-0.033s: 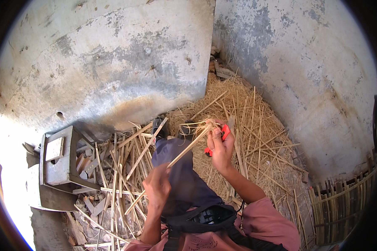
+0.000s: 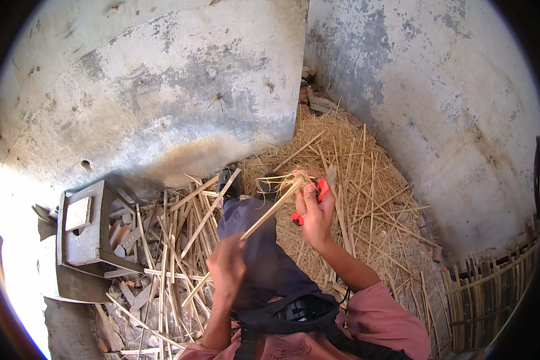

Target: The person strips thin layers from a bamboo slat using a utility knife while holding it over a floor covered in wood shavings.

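Observation:
A long pale bamboo strip (image 2: 271, 214) slants across my dark-trousered leg. My left hand (image 2: 227, 265) is closed round its lower part, and the near end sticks out below the fist. My right hand (image 2: 317, 210) is closed on a red-and-black-handled knife (image 2: 323, 189), whose grey blade shows beside the fingers. The strip's far end meets the right-hand fingers, where thin curled shavings (image 2: 291, 179) bunch up. Exactly where the blade touches the strip is hidden by the fingers.
Loose strips (image 2: 177, 240) lie piled on the left beside a worn wooden box (image 2: 81, 255). Straw-like shavings (image 2: 366, 174) cover the floor ahead and right. A woven slat panel (image 2: 486, 294) stands at the right. Peeling walls (image 2: 180, 78) close in the far side.
My left hand has shifted very slightly to the right, and the strip's near end has drawn up a little with it. The right hand has barely moved.

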`<state>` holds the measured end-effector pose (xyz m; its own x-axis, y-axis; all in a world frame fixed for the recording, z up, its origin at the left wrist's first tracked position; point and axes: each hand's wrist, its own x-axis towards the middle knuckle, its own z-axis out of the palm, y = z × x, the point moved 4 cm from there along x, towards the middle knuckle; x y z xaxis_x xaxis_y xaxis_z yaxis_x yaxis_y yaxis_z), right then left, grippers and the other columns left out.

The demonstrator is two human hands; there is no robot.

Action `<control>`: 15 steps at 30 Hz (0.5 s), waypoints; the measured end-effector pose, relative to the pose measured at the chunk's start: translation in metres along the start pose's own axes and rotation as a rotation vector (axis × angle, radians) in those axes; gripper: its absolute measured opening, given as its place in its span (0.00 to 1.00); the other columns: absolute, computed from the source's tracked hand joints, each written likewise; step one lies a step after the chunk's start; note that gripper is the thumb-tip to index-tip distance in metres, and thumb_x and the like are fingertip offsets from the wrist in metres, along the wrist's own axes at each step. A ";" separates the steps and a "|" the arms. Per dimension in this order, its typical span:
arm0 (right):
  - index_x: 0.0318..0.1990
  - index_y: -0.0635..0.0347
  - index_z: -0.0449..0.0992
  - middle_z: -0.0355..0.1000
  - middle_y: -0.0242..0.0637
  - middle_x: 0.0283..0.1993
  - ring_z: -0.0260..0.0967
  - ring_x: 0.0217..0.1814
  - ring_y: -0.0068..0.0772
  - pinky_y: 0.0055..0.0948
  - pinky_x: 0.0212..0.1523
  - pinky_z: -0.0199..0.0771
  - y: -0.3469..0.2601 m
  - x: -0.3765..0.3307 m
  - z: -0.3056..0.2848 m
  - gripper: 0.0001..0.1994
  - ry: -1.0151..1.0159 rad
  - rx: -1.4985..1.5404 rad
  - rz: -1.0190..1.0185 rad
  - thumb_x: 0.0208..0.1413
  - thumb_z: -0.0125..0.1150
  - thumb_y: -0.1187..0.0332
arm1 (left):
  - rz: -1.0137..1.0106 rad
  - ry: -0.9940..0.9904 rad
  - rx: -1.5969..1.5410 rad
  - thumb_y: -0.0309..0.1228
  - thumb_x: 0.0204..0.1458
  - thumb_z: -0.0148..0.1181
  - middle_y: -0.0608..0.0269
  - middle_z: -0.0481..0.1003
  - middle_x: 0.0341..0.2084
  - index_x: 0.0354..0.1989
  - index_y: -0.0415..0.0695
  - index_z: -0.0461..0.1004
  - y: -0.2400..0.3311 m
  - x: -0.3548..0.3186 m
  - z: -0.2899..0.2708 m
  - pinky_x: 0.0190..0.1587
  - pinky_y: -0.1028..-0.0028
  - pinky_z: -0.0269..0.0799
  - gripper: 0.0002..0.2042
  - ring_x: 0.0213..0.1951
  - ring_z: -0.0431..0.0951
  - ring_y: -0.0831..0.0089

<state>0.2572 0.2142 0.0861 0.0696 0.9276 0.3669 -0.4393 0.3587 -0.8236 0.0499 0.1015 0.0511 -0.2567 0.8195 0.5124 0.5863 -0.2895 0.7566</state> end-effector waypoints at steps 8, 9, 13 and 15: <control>0.58 0.64 0.78 0.73 0.30 0.40 0.63 0.33 0.16 0.20 0.35 0.63 -0.042 0.009 0.012 0.14 -0.278 -0.257 -0.022 0.75 0.59 0.65 | -0.128 -0.268 -0.117 0.30 0.68 0.59 0.51 0.78 0.28 0.52 0.39 0.77 -0.013 -0.003 0.006 0.33 0.64 0.74 0.10 0.28 0.81 0.59; 0.57 0.64 0.79 0.73 0.32 0.42 0.66 0.37 0.20 0.23 0.40 0.66 -0.054 0.017 0.011 0.13 -0.342 -0.357 -0.137 0.74 0.60 0.64 | -0.132 -0.365 -0.148 0.36 0.71 0.56 0.55 0.78 0.28 0.53 0.37 0.77 -0.007 0.007 -0.004 0.35 0.67 0.73 0.14 0.29 0.79 0.64; 0.53 0.62 0.82 0.74 0.38 0.51 0.72 0.53 0.33 0.33 0.55 0.71 -0.065 0.028 0.007 0.12 -0.556 -0.418 -0.224 0.72 0.62 0.64 | -0.035 -0.512 -0.399 0.53 0.74 0.47 0.59 0.79 0.34 0.57 0.33 0.76 -0.003 0.028 -0.022 0.41 0.69 0.75 0.30 0.35 0.80 0.69; 0.54 0.60 0.82 0.74 0.38 0.53 0.74 0.54 0.34 0.34 0.55 0.72 -0.068 0.027 0.010 0.12 -0.573 -0.441 -0.214 0.72 0.62 0.63 | -0.073 -0.595 -0.446 0.59 0.74 0.41 0.58 0.79 0.36 0.58 0.32 0.75 0.009 0.034 -0.025 0.44 0.68 0.75 0.36 0.37 0.80 0.69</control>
<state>0.2804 0.2141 0.1563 -0.4170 0.6769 0.6066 -0.0608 0.6451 -0.7617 0.0270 0.1142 0.0852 0.2503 0.9370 0.2439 0.1836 -0.2933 0.9382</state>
